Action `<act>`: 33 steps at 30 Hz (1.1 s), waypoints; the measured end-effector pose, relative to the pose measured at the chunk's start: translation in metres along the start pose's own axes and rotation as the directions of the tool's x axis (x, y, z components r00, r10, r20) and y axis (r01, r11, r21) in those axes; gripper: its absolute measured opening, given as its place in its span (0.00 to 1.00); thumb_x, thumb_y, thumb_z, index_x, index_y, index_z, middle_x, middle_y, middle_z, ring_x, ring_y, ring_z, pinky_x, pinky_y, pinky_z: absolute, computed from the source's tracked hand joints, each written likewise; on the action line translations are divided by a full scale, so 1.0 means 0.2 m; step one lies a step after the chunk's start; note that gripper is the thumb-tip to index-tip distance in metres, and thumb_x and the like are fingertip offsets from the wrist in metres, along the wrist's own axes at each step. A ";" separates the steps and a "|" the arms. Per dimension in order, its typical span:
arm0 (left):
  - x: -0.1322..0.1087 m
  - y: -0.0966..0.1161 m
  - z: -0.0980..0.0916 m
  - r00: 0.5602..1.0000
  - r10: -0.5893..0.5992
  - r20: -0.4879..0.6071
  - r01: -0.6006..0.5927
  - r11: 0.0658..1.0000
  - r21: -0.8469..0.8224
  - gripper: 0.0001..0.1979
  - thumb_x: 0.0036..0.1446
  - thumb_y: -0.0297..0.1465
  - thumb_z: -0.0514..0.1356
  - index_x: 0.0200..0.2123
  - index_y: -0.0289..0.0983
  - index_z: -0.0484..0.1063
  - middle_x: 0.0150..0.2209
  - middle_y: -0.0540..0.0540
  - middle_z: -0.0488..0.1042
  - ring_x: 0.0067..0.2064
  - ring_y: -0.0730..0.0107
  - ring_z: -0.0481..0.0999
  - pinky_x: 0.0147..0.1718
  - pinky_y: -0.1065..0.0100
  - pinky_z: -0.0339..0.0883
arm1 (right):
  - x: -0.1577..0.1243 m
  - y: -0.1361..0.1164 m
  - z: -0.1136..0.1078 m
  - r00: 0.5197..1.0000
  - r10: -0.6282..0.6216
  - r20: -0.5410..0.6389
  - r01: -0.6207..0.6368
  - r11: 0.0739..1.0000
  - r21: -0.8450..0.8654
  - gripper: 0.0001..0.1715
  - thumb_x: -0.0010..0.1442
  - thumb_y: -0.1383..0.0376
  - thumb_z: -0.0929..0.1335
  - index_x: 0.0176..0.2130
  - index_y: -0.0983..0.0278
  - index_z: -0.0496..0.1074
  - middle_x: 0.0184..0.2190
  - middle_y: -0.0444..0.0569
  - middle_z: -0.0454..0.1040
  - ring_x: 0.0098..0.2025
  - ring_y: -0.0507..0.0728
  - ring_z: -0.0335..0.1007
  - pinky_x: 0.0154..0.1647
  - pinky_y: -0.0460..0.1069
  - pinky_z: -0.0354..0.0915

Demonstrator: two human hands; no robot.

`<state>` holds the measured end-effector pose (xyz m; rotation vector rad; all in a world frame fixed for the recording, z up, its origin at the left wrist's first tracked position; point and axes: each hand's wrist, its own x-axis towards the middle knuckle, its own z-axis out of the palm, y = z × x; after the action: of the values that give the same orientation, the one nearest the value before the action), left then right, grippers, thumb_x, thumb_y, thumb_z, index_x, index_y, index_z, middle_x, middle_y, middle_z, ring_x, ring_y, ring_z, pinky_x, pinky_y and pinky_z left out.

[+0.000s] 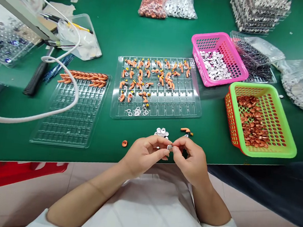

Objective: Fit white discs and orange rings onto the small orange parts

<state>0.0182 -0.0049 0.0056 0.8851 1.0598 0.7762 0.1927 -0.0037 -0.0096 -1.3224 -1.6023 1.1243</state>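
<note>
a small pale part (169,147) between left fingers (158,157) and right fingers (178,156)

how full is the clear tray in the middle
Partly full: in the clear tray, orange parts crowd the upper and left compartments, white rings lie lower left, and lower-right compartments show bare.

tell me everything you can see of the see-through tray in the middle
The shallow, plastic-looking tray, moulded into rows of compartments, lies flat on the green table beyond the left hand and right hand. Orange pieces, some yellow-tipped, occupy its far and left parts; white rings lie in the nearest row. Its far right corner meets or nearly meets the pink basket. Neither hand touches it.
</note>
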 end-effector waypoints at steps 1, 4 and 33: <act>0.00 0.00 0.00 1.000 0.004 -0.001 -0.004 1.000 0.012 0.10 0.57 0.30 0.66 0.42 0.34 0.79 0.37 0.45 0.79 0.40 0.67 0.79 0.38 0.69 0.78 | 0.00 0.00 0.00 1.000 0.009 0.008 -0.009 1.000 0.006 0.07 0.58 0.73 0.66 0.31 0.62 0.69 0.26 0.40 0.71 0.26 0.48 0.65 0.28 0.43 0.62; 0.00 -0.02 -0.01 0.999 0.029 -0.016 -0.027 0.997 0.065 0.11 0.57 0.30 0.66 0.44 0.35 0.79 0.38 0.45 0.80 0.39 0.66 0.79 0.39 0.68 0.79 | 0.00 0.00 -0.01 0.999 0.026 0.036 -0.027 0.999 0.020 0.07 0.58 0.73 0.66 0.31 0.62 0.70 0.25 0.40 0.71 0.26 0.48 0.65 0.27 0.43 0.62; 0.01 0.00 -0.05 0.998 0.058 0.011 -0.059 0.995 0.079 0.07 0.55 0.30 0.68 0.37 0.34 0.82 0.32 0.45 0.83 0.33 0.67 0.81 0.37 0.68 0.79 | 0.06 -0.03 -0.13 0.958 -0.106 0.267 0.117 0.993 -0.025 0.10 0.64 0.67 0.70 0.31 0.61 0.80 0.26 0.44 0.76 0.27 0.50 0.68 0.28 0.45 0.62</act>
<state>0.0084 -0.0014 0.0025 0.9900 1.0669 0.7824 0.2124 0.0123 0.0055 -1.1262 -1.8780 1.2453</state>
